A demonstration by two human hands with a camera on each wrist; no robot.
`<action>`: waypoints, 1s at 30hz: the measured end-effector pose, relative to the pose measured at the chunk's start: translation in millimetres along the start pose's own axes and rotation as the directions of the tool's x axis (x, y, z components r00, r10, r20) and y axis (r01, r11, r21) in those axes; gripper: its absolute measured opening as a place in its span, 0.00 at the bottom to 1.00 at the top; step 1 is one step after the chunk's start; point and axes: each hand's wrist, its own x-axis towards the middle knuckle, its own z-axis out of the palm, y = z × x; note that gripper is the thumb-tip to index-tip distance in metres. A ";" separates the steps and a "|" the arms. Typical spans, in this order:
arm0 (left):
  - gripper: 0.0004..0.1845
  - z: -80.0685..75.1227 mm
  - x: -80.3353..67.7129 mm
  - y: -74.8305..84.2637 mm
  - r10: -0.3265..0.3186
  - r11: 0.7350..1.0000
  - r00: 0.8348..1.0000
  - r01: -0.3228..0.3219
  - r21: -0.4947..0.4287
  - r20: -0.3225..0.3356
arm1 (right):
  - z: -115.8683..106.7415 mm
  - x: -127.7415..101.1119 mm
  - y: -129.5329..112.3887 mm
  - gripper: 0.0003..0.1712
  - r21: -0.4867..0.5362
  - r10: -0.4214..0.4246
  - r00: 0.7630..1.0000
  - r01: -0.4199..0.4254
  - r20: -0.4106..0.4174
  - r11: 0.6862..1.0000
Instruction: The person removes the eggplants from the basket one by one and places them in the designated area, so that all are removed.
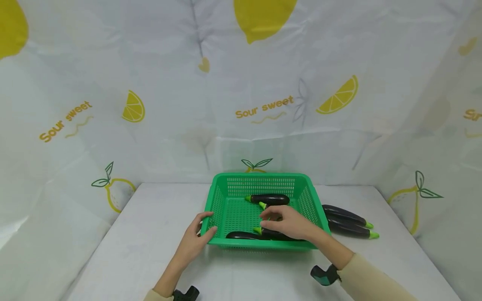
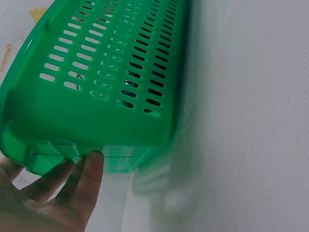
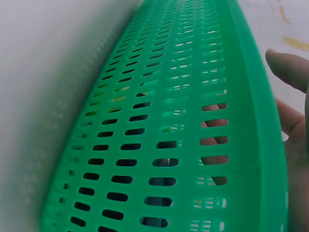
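A green slotted plastic basket (image 1: 260, 176) stands in the middle of the white table. Dark purple eggplants with green stems lie in it: one at the back (image 1: 269, 199), one along the front wall (image 1: 241, 235) and one under my right hand (image 1: 273, 235). My left hand (image 1: 196, 240) grips the basket's front left corner, thumb over the rim and fingers (image 2: 89, 169) against the outer wall (image 2: 96, 111). My right hand (image 1: 290, 222) reaches inside the basket, palm down, fingers loosely extended over the eggplants. The right wrist view shows the basket wall (image 3: 169, 121) and fingers (image 3: 289, 67) past the rim.
Two more eggplants (image 1: 344, 214) (image 1: 354, 230) lie side by side on the table just right of the basket. White sheets printed with lemons wall in the table at the back and on both sides.
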 end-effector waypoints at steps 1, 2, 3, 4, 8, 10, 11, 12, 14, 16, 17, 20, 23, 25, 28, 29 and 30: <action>0.28 0.0 0.1 0.2 0.000 1.000 1.000 0.000 0.000 0.000 | 0.8 1.0 0.1 0.19 -0.003 0.000 1.000 0.000 0.007 1.000; 0.27 0.1 0.1 0.4 0.000 1.000 1.000 0.000 0.002 -0.001 | 1.5 2.2 0.3 0.19 -0.002 0.000 1.000 0.000 0.016 1.000; 0.27 0.2 0.1 0.5 0.001 1.000 1.000 -0.001 0.003 -0.002 | 2.2 3.3 0.5 0.20 -0.003 -0.003 1.000 0.003 0.028 1.000; 0.27 0.2 0.0 0.4 0.003 1.000 1.000 -0.003 0.003 -0.003 | 2.9 4.3 0.8 0.21 0.000 -0.005 0.999 0.005 0.042 1.000; 0.27 0.7 -0.7 -0.2 0.008 1.000 1.000 -0.008 0.004 -0.005 | 6.0 9.0 3.6 0.23 0.000 0.000 0.995 0.000 0.102 1.000; 0.27 0.9 -0.5 -0.9 0.007 1.000 1.000 -0.007 0.002 -0.005 | 7.7 11.4 5.0 0.23 0.006 0.013 0.992 -0.014 0.127 1.000; 0.27 1.0 -0.4 -1.1 0.007 1.000 1.000 -0.007 0.003 -0.005 | 8.6 12.7 6.0 0.24 0.008 0.021 0.990 -0.022 0.137 1.000; 0.27 1.0 -0.3 -1.3 0.005 1.000 1.000 -0.005 0.002 -0.005 | 9.5 13.8 6.8 0.24 0.012 0.028 0.989 -0.031 0.145 0.999; 0.27 0.8 -0.1 -1.4 0.003 1.000 1.000 -0.003 0.002 -0.005 | 11.6 15.8 8.2 0.24 0.016 0.037 0.987 -0.040 0.159 0.999; 0.28 0.7 -0.2 -1.1 0.002 1.000 1.000 -0.002 -0.001 -0.005 | 14.1 17.7 9.9 0.24 0.020 0.036 0.983 -0.040 0.181 0.999; 0.28 0.8 -0.4 -1.0 0.003 1.000 1.000 -0.003 -0.002 -0.004 | 15.3 18.5 10.7 0.23 0.018 0.032 0.981 -0.036 0.191 0.999; 0.28 1.0 -0.8 -1.0 0.009 1.000 1.000 -0.009 -0.009 0.001 | 18.3 20.1 12.4 0.23 0.004 0.020 0.974 -0.021 0.226 1.000; 0.28 1.4 -0.9 -1.4 0.016 1.000 1.000 -0.016 -0.006 0.002 | 19.4 22.0 12.0 0.24 -0.005 0.016 0.968 -0.015 0.250 1.000; 0.28 1.4 -0.8 -1.3 0.017 1.000 1.000 -0.017 -0.006 0.001 | 19.4 23.9 11.2 0.24 -0.012 0.025 0.966 -0.023 0.258 1.000; 0.27 1.6 -0.7 -0.7 0.017 1.000 1.000 -0.017 -0.001 -0.005 | 20.4 27.6 9.3 0.24 -0.027 0.046 0.961 -0.041 0.272 0.999; 0.27 1.7 -0.6 -0.4 0.016 1.000 1.000 -0.016 -0.002 -0.005 | 21.2 29.1 9.0 0.23 -0.036 0.056 0.959 -0.048 0.278 0.998; 0.27 1.9 -0.4 -0.2 0.016 1.000 1.000 -0.017 -0.003 -0.006 | 22.3 30.4 8.9 0.22 -0.046 0.066 0.956 -0.055 0.286 0.997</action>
